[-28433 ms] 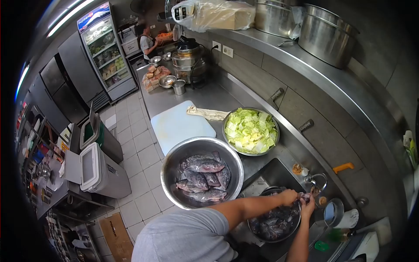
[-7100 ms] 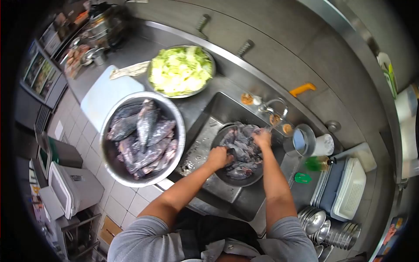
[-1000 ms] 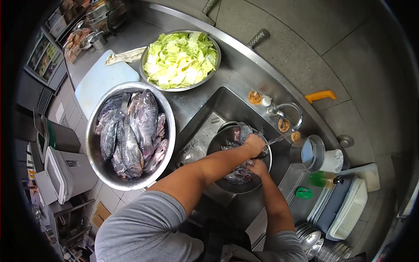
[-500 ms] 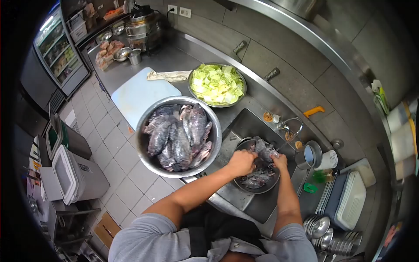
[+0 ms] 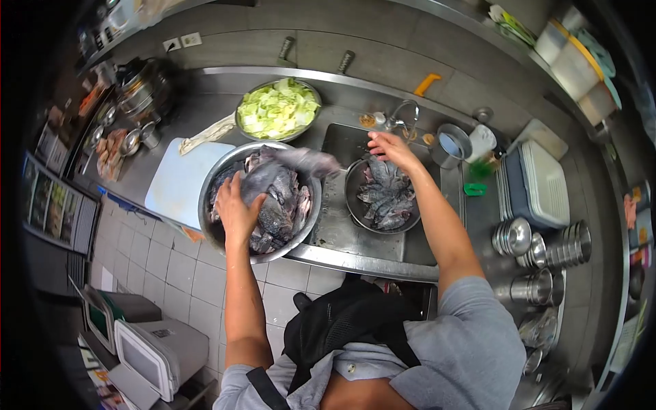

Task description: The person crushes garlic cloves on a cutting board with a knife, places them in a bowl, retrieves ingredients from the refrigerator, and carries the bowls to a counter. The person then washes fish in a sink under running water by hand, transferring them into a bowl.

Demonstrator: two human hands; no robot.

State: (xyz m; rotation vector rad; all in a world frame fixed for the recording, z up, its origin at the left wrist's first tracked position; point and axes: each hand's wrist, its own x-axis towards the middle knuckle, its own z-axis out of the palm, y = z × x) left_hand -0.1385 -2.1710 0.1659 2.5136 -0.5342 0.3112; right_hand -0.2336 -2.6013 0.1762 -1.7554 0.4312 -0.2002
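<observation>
My left hand (image 5: 237,207) is spread open over the near-left part of a big steel bowl (image 5: 316,217) full of dark, scaly whole fish (image 5: 277,213). Just beyond its fingers, a motion-blurred fish (image 5: 301,161) lies across the bowl's top and sticks out past the right rim. Whether the hand touches that fish I cannot tell. Above the sink, my right hand (image 5: 393,147) has its fingers loosely stretched with nothing in them. Below it in the sink (image 5: 335,236), a smaller dark bowl (image 5: 351,210) contains several more fish (image 5: 386,195).
Cut cabbage (image 5: 279,109) fills a bowl behind the fish. At left lie a pale cutting board (image 5: 179,179) and a cloth (image 5: 208,134). A faucet (image 5: 410,113) rises behind the sink, with a steel pot (image 5: 451,147) and stacked trays (image 5: 543,184) to its right.
Both hands have left the sink bowl. My left hand has moved over the big bowl, where a blurred fish now lies on top; my right hand has lifted, fingers loosened. The view has turned.
</observation>
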